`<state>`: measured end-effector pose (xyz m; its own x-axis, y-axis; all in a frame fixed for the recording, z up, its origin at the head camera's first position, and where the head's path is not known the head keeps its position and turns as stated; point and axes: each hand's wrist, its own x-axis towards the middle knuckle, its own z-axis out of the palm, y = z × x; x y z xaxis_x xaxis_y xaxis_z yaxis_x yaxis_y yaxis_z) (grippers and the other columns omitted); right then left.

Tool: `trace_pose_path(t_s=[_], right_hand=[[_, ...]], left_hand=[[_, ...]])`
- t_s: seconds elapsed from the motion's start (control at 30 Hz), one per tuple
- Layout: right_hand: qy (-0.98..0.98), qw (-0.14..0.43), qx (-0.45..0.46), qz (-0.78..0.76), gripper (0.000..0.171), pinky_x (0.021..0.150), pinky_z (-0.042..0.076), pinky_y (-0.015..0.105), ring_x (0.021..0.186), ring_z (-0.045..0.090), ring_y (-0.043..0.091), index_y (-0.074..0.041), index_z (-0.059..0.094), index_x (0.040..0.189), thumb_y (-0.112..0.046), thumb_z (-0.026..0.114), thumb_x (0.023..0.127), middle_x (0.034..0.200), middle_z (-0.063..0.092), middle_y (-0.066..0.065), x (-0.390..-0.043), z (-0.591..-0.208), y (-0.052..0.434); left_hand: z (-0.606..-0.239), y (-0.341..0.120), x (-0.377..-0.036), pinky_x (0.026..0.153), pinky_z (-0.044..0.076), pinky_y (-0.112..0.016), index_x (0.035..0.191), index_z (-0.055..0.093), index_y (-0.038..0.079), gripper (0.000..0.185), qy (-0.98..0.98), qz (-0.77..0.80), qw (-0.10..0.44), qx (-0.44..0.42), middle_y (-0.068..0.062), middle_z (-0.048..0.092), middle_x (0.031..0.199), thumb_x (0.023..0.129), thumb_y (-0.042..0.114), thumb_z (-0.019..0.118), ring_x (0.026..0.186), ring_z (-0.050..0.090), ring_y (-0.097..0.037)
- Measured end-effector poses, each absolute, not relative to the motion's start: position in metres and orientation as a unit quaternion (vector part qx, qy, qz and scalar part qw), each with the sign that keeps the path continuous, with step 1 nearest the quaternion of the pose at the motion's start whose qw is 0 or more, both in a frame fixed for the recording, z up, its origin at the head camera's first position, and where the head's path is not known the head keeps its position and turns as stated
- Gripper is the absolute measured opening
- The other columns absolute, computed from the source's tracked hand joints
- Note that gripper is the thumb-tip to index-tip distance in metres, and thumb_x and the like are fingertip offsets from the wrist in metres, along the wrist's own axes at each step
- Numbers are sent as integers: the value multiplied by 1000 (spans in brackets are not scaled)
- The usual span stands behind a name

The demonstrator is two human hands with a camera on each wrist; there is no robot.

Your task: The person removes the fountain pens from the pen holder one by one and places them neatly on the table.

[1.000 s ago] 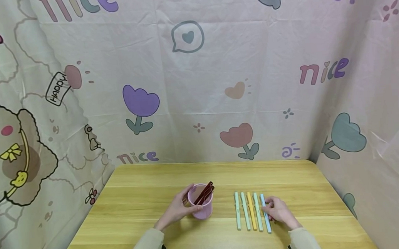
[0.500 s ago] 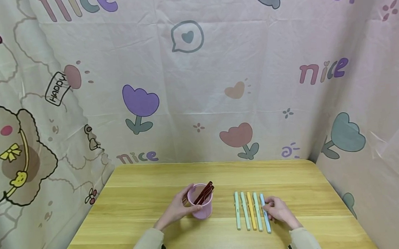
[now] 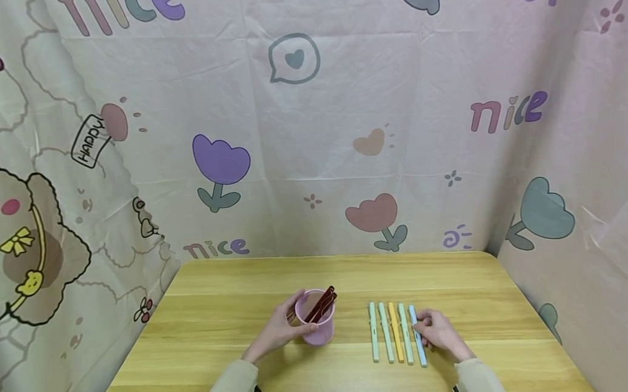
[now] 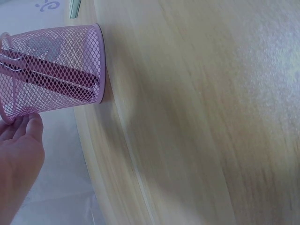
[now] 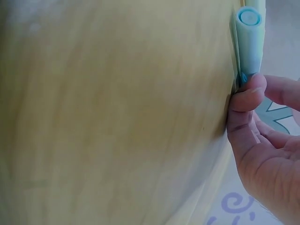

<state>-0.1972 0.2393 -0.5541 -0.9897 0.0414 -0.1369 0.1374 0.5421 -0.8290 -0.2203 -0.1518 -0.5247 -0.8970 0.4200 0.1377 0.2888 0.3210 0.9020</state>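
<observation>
Blue pen (image 3: 420, 354) in the right-hand grip (image 3: 438, 331), its near end outside.

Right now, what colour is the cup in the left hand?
Pink. The mesh cup shows best in the left wrist view.

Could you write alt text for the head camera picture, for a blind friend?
A person's left hand holds a pink cup with dark red sticks in it, while the right hand pinches a blue pen, the rightmost in a row of five on a wooden table. Behind hangs a flower-printed cloth.
</observation>
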Motion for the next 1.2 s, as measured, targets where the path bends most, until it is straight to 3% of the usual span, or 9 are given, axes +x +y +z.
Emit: trace_pose_path(t_s=[1.2], right_hand=[[879, 52, 56, -471, 27, 43, 48, 23, 55, 53, 15, 11, 57, 116, -4, 62, 93, 74, 56, 8, -195, -550, 236]], left_hand=[[-529, -151, -221, 119, 34, -59, 153, 25, -11, 94, 808, 544, 55, 220, -34, 36, 155, 84, 19, 82, 142, 41, -51]])
